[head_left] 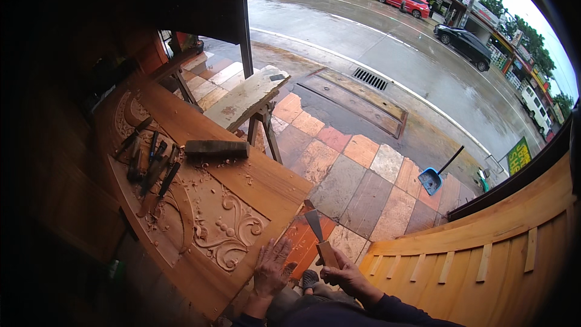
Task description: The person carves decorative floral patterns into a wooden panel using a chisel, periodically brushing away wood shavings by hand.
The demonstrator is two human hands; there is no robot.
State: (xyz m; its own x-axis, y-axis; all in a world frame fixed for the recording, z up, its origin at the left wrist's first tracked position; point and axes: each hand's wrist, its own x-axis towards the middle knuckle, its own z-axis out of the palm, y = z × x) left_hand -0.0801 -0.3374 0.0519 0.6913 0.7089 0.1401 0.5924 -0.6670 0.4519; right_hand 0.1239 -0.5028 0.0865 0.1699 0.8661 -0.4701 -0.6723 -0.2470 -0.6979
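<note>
My right hand (350,277) is closed around the wooden handle of a flat-bladed chisel (327,254), its metal blade pointing up and away from me. Fingers stretched out, my left hand (272,269) lies at the near right edge of a large wooden panel (266,166) and holds nothing. Scrolling leaf relief (233,233) is carved into the panel's recessed field. Several carving chisels (158,163) lie in a heap on the panel's left part, among wood shavings. Beside them rests a dark, worn wooden block (216,149).
Beyond the panel stands a sawhorse (261,122) under a pale, worn board (248,97). Slatted wooden work (472,266) fills the lower right. A blue dustpan (431,180) is on the tiled floor (351,172). Farther out runs a wet road with parked vehicles.
</note>
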